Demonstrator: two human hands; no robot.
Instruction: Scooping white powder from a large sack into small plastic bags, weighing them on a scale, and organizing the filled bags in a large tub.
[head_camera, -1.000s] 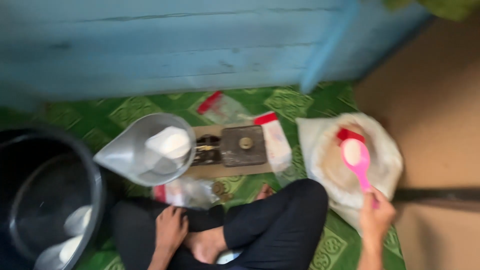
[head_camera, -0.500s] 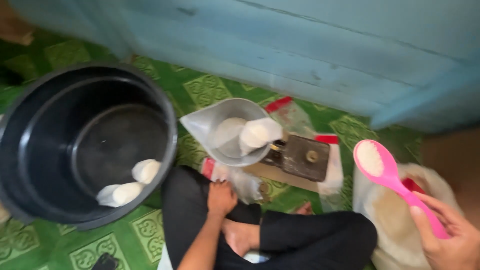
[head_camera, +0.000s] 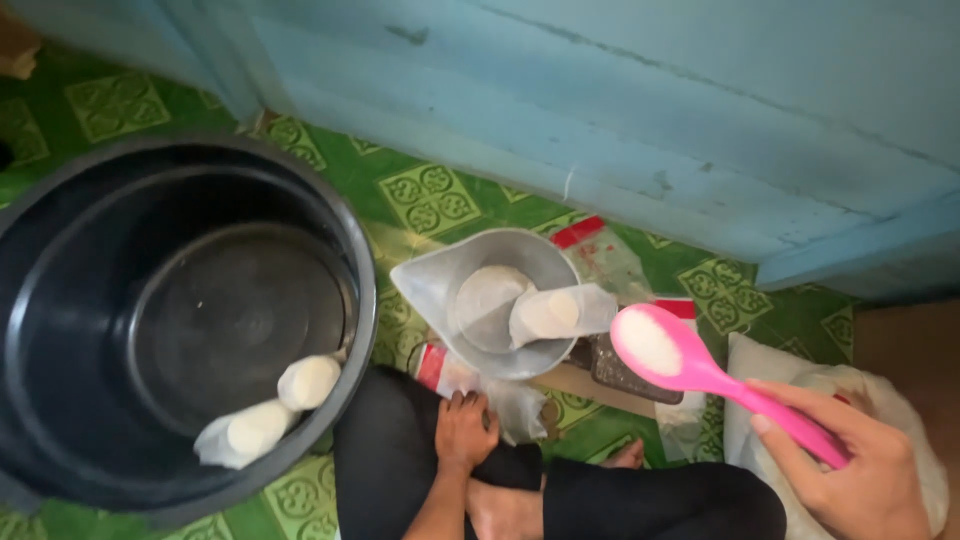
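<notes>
My right hand (head_camera: 858, 468) grips the handle of a pink spoon (head_camera: 690, 365) heaped with white powder, its bowl just right of a grey scale pan (head_camera: 478, 268). In the pan lies a small clear bag (head_camera: 557, 312) part-filled with white powder. My left hand (head_camera: 464, 430) rests on my knee, holding nothing, fingers loosely apart, just below the pan. I sit cross-legged in black trousers (head_camera: 640, 500).
A large black bucket (head_camera: 60, 200) at left holds two filled white bags (head_camera: 272, 410). A white sack (head_camera: 905, 420) sits under my right hand. Empty red-topped clear bags (head_camera: 600, 255) lie around the scale on the green patterned mat (head_camera: 425, 200). A blue wooden wall (head_camera: 650, 110) runs behind.
The view has swung left, bringing the bucket into full sight. My right hand has carried the loaded pink spoon from over the sack toward the scale pan. The left hand stayed on my knee.
</notes>
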